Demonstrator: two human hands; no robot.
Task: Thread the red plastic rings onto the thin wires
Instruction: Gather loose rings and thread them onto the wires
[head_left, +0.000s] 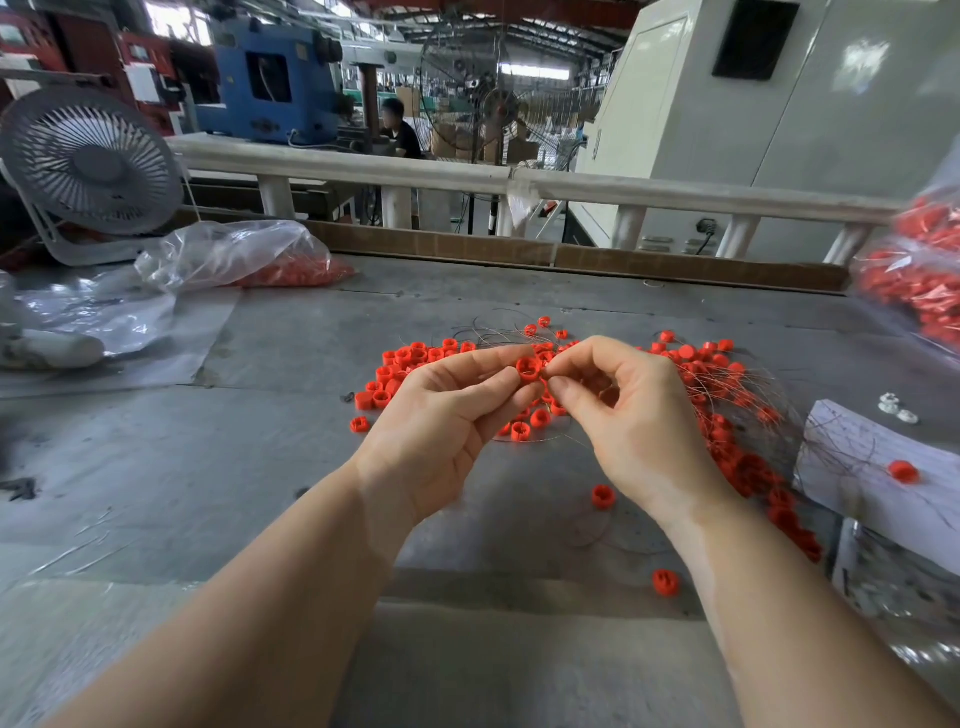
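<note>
Worktop (571, 291): grey, scuffed, with a cardboard strip along its far edge. Toward the far left corner lies a clear bag (228, 254) with red pieces inside; at the right edge, more bagged red pieces (914, 291).

Loose pile of red rings (410, 364) spread across the middle of the worktop, beyond my hands. To the right of centre, running toward the near right, a tangle of thin wires (748, 395) with rings already strung on them. A few strays near me: one ring (603, 496) just beside my right wrist, another (665, 582) closer to the near edge.

My left hand (441, 431) pinches a single ring (529, 368) between thumb and forefinger, held up over the pile, its open bore turned to the right.

My right hand (628, 415) is curled, thumb and forefinger tips closed together just right of that ring, almost touching it. I judge they pinch a wire end; the wire itself is too fine to make out at the fingertips.

What the next move turns on: the ring sits directly left of my right fingertips, level with them. The wire must run left, along the bore's axis. The right hand is the nearer one to the wire bundle, so it feeds; the left only steadies. A slight tilt of the ring would likely make the tip miss.
</note>
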